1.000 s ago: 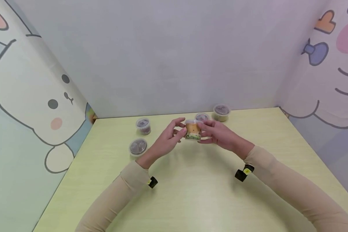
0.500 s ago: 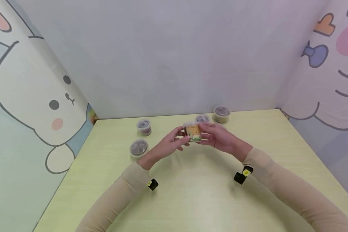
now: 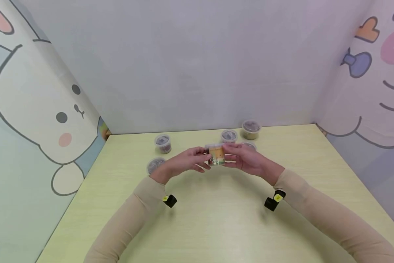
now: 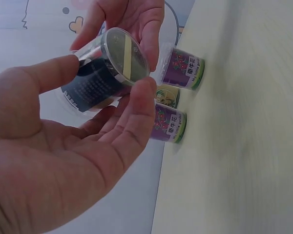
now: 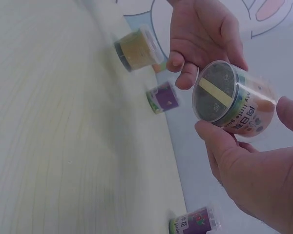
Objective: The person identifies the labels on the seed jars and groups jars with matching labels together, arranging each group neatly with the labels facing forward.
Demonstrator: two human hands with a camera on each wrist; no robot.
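A clear plastic cup [image 3: 215, 155] with an orange and green printed label is held above the table between both hands. My left hand [image 3: 188, 160] grips its left side, thumb across the front and fingers behind. My right hand [image 3: 246, 159] pinches its right side near the lid. In the left wrist view, a dark panel with white print shows on the cup [image 4: 95, 80]. A pale strip crosses the base. In the right wrist view, the cup [image 5: 249, 107] bears the words "My little" and large dark characters.
Behind the right hand stand a small lidded cup [image 3: 229, 136], a tan one [image 3: 251, 129] and a partly hidden one [image 3: 250, 145]. To the left are a purple-labelled cup [image 3: 163, 144] and a wider lidded cup [image 3: 155, 165]. A wall borders the pale table [image 3: 216, 219].
The cup has come slightly down and left and turned, so its label shows differently. The left hand has shifted its hold, thumb now over the front. The right hand has lowered a little with it.
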